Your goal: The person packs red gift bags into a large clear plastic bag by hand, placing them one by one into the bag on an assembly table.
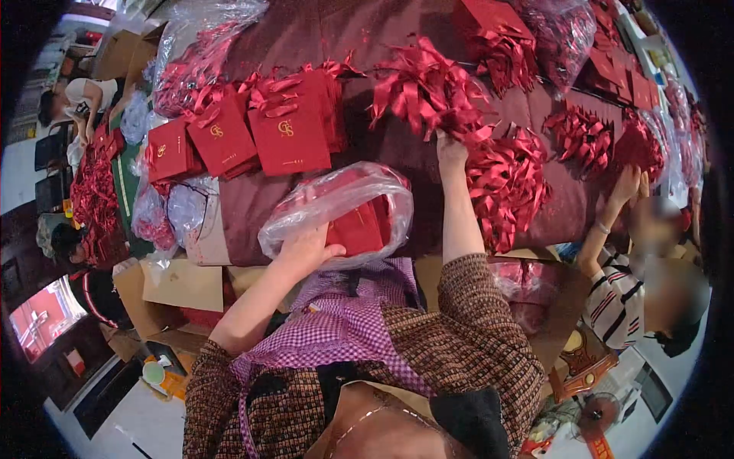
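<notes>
Table (359, 145) draped in dark red cloth, seen from above, on which heaps of red ribbon bows (428, 88) and a row of red paper bags (289, 134) with gold emblems are spread. A clear plastic bag (344, 203) filled with red items is held at the near table edge, just in front of the paper bags. It is gripped from below by the left hand (306, 249), fingers curled around its underside. The right hand (451, 149) is stretched to the ribbon heap, fingertips buried among the bows, so their spread cannot be told. A co-worker's hands (631, 183) are seen over the cloth at far right.
</notes>
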